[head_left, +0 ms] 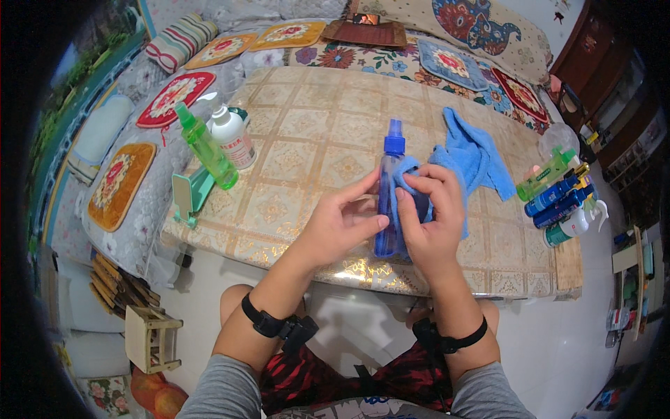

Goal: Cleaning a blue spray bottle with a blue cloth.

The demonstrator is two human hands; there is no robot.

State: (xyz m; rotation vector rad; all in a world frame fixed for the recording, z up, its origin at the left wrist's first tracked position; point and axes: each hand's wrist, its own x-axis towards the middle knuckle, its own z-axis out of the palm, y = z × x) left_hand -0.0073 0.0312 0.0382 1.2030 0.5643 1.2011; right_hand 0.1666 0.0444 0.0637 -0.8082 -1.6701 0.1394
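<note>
A translucent blue spray bottle [384, 241] with a darker blue pump top stands upright near the front edge of the table. My left hand [333, 225] is closed on its left side, with fingers behind and thumb in front. In my right hand [434, 227] is part of a blue cloth [477, 157], bunched between thumb and fingers and pressed to the bottle's right side. The rest of the cloth lies crumpled on the table to the right. My right hand and the cloth hide part of the bottle.
The table [307, 146] has a patterned beige cover. At left are a green spray bottle [213, 153], a white pump bottle [234, 140] and a green stand [192, 192]. At right, several bottles [558, 199] lie grouped. A wooden stool [150, 339] stands on the floor.
</note>
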